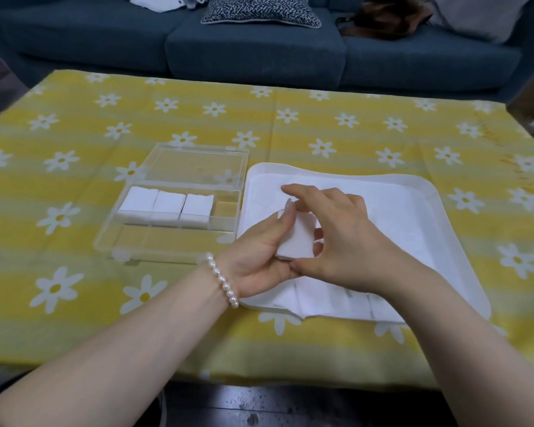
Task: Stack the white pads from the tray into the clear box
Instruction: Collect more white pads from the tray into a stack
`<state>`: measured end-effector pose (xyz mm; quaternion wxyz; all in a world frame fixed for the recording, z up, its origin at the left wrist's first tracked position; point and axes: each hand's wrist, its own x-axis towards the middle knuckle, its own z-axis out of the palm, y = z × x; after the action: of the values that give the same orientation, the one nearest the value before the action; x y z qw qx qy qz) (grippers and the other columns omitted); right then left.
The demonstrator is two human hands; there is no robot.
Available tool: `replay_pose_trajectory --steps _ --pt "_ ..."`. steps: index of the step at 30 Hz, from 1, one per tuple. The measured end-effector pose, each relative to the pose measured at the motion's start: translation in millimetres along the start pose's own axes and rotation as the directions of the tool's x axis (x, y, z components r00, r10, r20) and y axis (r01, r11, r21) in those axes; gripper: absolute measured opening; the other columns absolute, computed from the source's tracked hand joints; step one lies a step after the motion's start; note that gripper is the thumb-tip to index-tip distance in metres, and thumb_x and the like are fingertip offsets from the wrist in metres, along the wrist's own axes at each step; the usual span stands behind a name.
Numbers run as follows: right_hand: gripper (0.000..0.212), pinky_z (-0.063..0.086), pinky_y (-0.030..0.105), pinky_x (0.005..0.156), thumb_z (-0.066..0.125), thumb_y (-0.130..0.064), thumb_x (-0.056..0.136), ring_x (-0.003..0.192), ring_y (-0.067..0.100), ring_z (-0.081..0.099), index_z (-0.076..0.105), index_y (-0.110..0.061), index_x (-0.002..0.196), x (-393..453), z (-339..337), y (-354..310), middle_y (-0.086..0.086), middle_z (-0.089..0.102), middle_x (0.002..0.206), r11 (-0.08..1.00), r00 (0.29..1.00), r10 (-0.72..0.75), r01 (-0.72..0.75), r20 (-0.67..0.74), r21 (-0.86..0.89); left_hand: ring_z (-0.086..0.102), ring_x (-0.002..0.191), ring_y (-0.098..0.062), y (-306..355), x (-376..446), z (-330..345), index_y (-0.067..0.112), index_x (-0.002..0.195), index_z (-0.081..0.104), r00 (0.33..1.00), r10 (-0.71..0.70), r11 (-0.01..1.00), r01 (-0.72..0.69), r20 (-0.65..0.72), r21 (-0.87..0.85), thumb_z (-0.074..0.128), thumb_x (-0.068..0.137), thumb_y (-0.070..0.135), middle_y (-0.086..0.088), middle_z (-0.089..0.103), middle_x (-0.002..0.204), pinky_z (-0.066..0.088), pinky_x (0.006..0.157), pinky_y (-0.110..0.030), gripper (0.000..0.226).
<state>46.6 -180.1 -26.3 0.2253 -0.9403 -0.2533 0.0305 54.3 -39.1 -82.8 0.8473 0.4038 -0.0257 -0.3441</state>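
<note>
Both hands (293,238) pinch a small pad stack (293,241) over the tray (429,192) — clear box (179,208) lies just left, its empty right-end slot nearest; left hand closer.

hands (302,241) together, fingers (285,215) curled, forearms extended

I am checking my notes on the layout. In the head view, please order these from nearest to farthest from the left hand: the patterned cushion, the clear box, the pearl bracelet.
1. pearl bracelet, on the wrist of the left hand.
2. clear box, on the table left of the hand.
3. patterned cushion, far back on the sofa.
</note>
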Motion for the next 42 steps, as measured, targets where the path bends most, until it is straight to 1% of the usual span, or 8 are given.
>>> replay_pose_trajectory --steps 8,15,19,22,25,29,35,42 --pt "0.086 0.022 0.029 0.1 0.073 -0.03 0.069 0.116 0.012 0.041 0.026 -0.032 0.141 0 2 2 -0.009 0.051 0.123 1.0 1.0 -0.014 0.014 0.005 0.005 0.044 0.116 -0.032 -1 -2 4 0.009 0.133 0.046 0.999 0.033 0.997 -0.03 -0.037 0.07 0.059 0.087 0.015 -0.017 0.049 0.121 0.04 0.093 -0.047 0.047" --pt "0.086 0.027 0.024 0.099 0.081 -0.041 0.063 0.114 0.004 0.043 0.034 -0.038 0.136 -1 -5 10 -0.014 0.05 0.124 0.979 0.998 0.069 -0.068 0.002 0.195 0.067 0.08 -0.022 3 -4 4 0.0 0.105 0.061 0.98 -0.026 0.999 0.021 -0.196 -0.027 0.049 0.09 0.004 -0.014 0.066 0.094 0.058 0.066 -0.035 0.019" --pt "0.037 0.039 0.013 0.076 0.072 -0.026 0.078 0.094 0.013 0.058 0.059 -0.022 0.113 -1 -22 53 -0.006 0.062 0.105 0.944 0.933 0.277 -0.219 -0.231 0.247 0.07 0.072 -0.021 8 -1 0 -0.005 0.105 0.058 0.955 -0.088 0.989 0.049 -0.284 -0.142 0.044 0.093 0.0 -0.011 0.07 0.081 0.059 0.065 -0.034 0.019" --pt "0.012 0.037 0.024 0.07 0.063 -0.015 0.084 0.081 0.016 0.057 0.066 -0.016 0.096 -4 -27 83 -0.001 0.065 0.092 0.888 0.845 0.459 -0.442 -0.273 0.124 0.067 0.078 -0.026 9 1 -2 -0.005 0.112 0.052 0.925 -0.139 0.969 0.053 -0.354 -0.242 0.041 0.093 0.0 -0.016 0.065 0.088 0.059 0.064 -0.037 0.022" --pt "0.011 0.035 0.023 0.07 0.063 -0.014 0.082 0.08 0.014 0.055 0.068 -0.016 0.092 -7 -25 90 -0.002 0.065 0.089 0.85 0.826 0.522 -0.525 -0.214 0.048 0.06 0.083 -0.027 9 2 -4 -0.002 0.105 0.05 0.888 -0.149 0.968 0.041 -0.435 -0.248 0.039 0.094 0.002 -0.016 0.059 0.086 0.052 0.073 -0.042 0.016" --pt "0.021 0.035 0.023 0.072 0.075 -0.028 0.075 0.085 0.014 0.056 0.069 -0.018 0.093 1 -4 73 -0.001 0.065 0.095 0.921 0.916 0.39 -0.389 -0.094 0.026 0.056 0.077 -0.021 11 3 -5 0.007 0.094 0.053 0.846 -0.129 0.986 0.053 -0.517 -0.16 0.043 0.092 0.003 -0.011 0.059 0.082 0.045 0.069 -0.034 0.011" --pt "0.063 0.039 0.038 0.096 0.075 -0.038 0.073 0.115 0.024 0.049 0.048 -0.02 0.127 12 19 70 0.005 0.05 0.123 0.909 0.909 0.417 -0.417 -0.007 -0.001 0.057 0.075 -0.024 13 3 -7 0.003 0.092 0.054 0.851 -0.118 0.986 0.04 -0.512 -0.162 0.045 0.094 0.001 -0.014 0.06 0.08 0.048 0.07 -0.034 0.009" --pt "0.039 0.041 0.025 0.078 0.066 -0.004 0.076 0.086 0.017 0.057 0.061 -0.022 0.109 17 20 66 -0.006 0.059 0.08 0.899 0.877 0.425 -0.382 -0.223 0.213 0.066 0.082 -0.028 9 1 -4 0.005 0.107 0.053 0.897 -0.135 0.99 0.109 -0.421 -0.086 0.044 0.095 0.0 -0.014 0.068 0.09 0.054 0.073 -0.044 0.016"
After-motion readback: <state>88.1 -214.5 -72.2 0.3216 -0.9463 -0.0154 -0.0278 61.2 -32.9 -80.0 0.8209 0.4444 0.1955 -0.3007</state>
